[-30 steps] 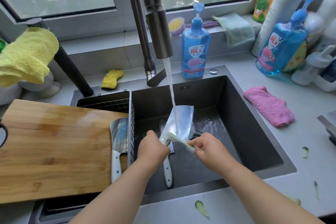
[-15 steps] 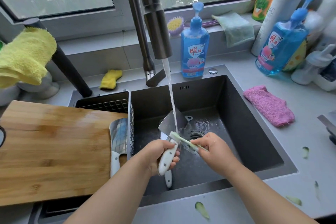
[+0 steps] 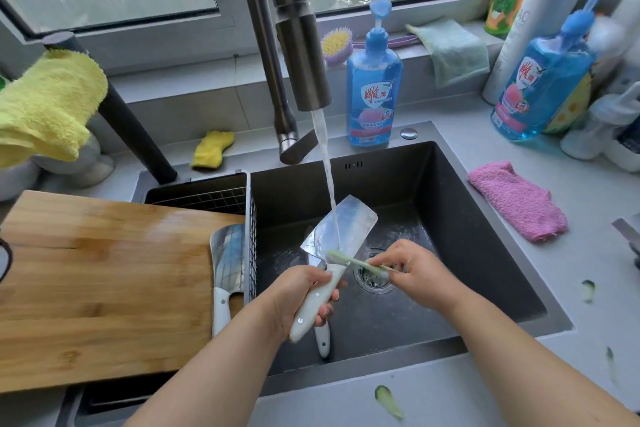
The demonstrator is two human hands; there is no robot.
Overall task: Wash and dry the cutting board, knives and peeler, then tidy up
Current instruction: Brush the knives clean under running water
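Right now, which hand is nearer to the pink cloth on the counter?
Right. The right hand is over the sink drain, holding a small brush, closer to the pink cloth. The left hand grips a knife handle further left.

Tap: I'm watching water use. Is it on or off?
On: a stream falls from the tap onto the cleaver held by the left hand.

Between the earlier frames and now, you turned the cleaver [image 3: 341, 229] in your left hand [image 3: 304, 298] from edge-on back to its broad face lying under the water stream [image 3: 327, 177]. Your right hand [image 3: 415, 270] kept the green brush [image 3: 356, 263] at the blade's heel, beside the handle.
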